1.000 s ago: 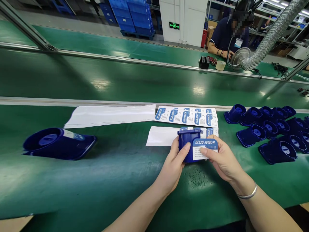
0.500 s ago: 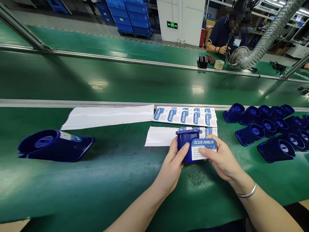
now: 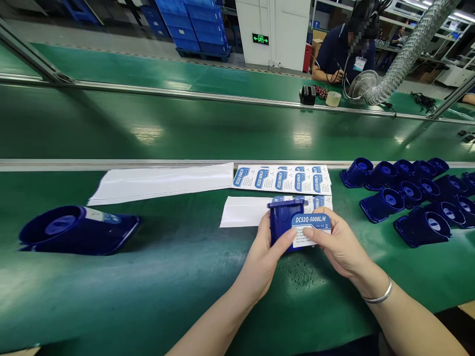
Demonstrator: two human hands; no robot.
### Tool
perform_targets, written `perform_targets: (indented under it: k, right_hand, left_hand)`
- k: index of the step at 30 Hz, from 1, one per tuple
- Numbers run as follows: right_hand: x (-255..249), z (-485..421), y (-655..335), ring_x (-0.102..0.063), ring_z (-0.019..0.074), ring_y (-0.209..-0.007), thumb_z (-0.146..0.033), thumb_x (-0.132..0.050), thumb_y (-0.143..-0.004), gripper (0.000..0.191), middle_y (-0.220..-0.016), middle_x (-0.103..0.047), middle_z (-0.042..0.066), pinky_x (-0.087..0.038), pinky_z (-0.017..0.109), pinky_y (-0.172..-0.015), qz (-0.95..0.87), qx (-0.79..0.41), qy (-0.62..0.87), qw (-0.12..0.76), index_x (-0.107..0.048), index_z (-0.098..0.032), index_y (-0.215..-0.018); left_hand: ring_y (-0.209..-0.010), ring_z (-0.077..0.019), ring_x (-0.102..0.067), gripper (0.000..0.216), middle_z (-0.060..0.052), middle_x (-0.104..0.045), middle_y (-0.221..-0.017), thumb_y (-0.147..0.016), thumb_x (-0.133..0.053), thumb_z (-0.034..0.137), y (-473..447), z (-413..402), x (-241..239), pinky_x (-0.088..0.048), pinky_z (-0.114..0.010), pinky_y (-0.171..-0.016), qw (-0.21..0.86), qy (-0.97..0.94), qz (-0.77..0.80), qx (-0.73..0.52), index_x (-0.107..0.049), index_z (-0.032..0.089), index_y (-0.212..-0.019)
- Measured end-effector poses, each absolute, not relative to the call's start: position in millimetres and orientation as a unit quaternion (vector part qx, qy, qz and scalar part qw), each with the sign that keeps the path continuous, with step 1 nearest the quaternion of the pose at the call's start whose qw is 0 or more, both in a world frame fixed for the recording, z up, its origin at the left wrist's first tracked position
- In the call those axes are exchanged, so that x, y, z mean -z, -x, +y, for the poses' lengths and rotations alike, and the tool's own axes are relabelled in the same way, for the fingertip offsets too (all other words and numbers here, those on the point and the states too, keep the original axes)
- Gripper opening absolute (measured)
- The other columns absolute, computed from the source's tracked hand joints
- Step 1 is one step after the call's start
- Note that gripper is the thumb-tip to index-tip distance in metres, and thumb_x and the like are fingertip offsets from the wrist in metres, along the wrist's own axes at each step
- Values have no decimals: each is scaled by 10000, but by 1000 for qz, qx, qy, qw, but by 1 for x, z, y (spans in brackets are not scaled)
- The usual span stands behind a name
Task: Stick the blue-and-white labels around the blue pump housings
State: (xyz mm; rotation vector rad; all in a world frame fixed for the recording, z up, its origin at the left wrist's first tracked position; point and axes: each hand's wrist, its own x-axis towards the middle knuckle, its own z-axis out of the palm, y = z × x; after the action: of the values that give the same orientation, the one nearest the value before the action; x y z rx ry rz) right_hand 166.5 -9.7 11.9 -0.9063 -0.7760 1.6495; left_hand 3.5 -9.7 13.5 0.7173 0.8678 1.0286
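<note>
Both hands hold a dark blue plastic housing (image 3: 282,220) just above the green belt. My left hand (image 3: 264,257) grips its left side, thumb pressed on the front. My right hand (image 3: 339,246) wraps the right side, its thumb lying on a blue and white label (image 3: 311,223) reading DC52Q-5000L/H on the housing's face. Behind the housing lies a label strip (image 3: 245,211), mostly bare white backing. A fuller label sheet (image 3: 284,179) lies beyond it.
One blue housing (image 3: 76,230) lies on its side at the left. Several more blue housings (image 3: 410,195) crowd the right. A white backing sheet (image 3: 163,182) lies by the metal rail (image 3: 74,163). Across the far belt a person (image 3: 343,52) works beside a silver duct hose (image 3: 404,54).
My left thumb has slid rightward across the housing's front, and my right thumb has pressed further over the label. The view has drifted slightly to the right.
</note>
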Motion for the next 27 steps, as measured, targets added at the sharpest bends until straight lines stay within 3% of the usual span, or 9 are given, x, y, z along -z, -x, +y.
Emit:
perform_targets:
  k: [4, 18, 27]
  right_hand:
    - [-12, -10, -167, -612, 124, -806, -276, -930, -746, 310, -876, -696, -2, -491, 214, -770, -326, -688, 380, 525, -667, -179, -877]
    - [-12, -9, -165, -568, 102, -731, -272, -946, -715, 332, -797, -662, -32, -456, 198, -722, -313, -690, 375, 533, -657, -181, -852]
    - [-11, -10, -165, -602, 118, -797, -267, -912, -763, 276, -873, -693, -13, -479, 217, -776, -333, -686, 365, 534, -687, -190, -904]
  left_hand:
    - [-1359, -312, -514, 692, -94, -582, -1444, -829, -798, 327, -3, -8, -11, -417, -432, -1136, 713, -351, 384, -470, -458, 231, -1424]
    - [-1369, -308, -507, 736, -96, -562, -1466, -839, -788, 324, -4, -7, -4, -403, -448, -1156, 711, -354, 387, -470, -410, 235, -1463]
    - [-1401, -306, -470, 734, -82, -546, -1491, -850, -776, 333, -4, -8, -10, -402, -422, -1164, 716, -337, 399, -463, -418, 248, -1485]
